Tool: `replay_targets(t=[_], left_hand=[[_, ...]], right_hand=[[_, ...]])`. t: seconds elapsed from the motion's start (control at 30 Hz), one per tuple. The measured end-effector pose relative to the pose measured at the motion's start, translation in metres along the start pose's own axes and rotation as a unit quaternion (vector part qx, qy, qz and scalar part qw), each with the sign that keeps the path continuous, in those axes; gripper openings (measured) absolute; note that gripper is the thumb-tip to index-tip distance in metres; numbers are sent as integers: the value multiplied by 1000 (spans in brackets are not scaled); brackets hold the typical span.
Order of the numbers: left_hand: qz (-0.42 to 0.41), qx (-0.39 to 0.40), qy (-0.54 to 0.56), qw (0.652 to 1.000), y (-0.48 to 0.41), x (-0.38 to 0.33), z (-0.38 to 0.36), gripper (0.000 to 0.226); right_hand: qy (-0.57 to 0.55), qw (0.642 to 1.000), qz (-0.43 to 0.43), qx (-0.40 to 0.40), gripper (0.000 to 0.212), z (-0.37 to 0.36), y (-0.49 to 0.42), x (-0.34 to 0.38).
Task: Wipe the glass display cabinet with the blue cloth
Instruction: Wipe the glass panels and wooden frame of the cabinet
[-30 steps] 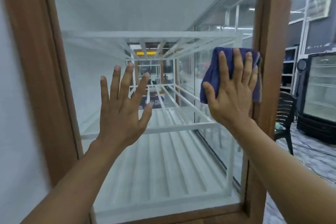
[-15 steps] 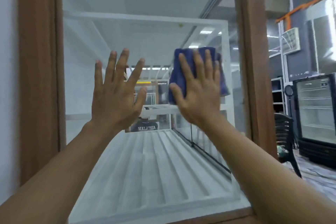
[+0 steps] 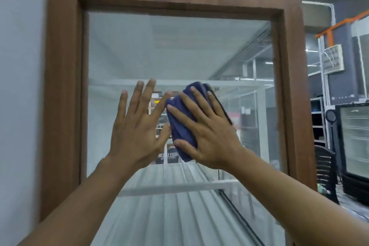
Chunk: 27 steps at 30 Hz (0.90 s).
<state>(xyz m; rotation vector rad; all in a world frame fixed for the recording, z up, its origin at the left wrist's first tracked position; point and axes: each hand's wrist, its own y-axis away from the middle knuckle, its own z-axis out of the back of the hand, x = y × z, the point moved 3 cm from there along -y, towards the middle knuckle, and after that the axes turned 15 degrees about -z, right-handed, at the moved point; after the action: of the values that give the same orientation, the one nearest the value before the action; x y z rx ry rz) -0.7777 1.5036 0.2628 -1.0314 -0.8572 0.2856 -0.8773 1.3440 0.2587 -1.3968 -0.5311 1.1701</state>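
Observation:
The glass display cabinet fills the view: a brown wooden frame [image 3: 63,106] round a large glass pane [image 3: 179,50], with white shelves behind it. My right hand [image 3: 207,136] presses the bunched blue cloth [image 3: 181,124] flat against the middle of the pane, fingers straight and spread. Just left of it, my left hand [image 3: 137,128] lies flat on the glass with fingers spread; its thumb nearly touches the cloth.
A pale wall [image 3: 20,86] runs along the left of the frame. To the right stand a black chair [image 3: 325,171], a glass-door fridge [image 3: 355,146] and metal shelving [image 3: 317,122].
My right hand slid the cloth leftwards from the right frame edge to the middle of the pane, next to my left hand. The view tilted up and shows the frame's top.

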Motion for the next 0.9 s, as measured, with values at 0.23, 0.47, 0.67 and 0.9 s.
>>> replay_targets(t=[0.23,0.47,0.67,0.9], left_hand=[[32,19,-5,999,-77,94,51,60],[103,14,-22,994,-78,142,81,59],[147,-55,37,987,-46,159,81,62],[134,-81,51,986,-41,162,75,63]], right_hand=[[-33,939,-340,-49,70,34,-102,-137],[-74,976,-204,-10,67,33,-189,32],[-82,987,-138,14,71,36,-191,51],[-66,970,-232,-12,72,33,-191,51]])
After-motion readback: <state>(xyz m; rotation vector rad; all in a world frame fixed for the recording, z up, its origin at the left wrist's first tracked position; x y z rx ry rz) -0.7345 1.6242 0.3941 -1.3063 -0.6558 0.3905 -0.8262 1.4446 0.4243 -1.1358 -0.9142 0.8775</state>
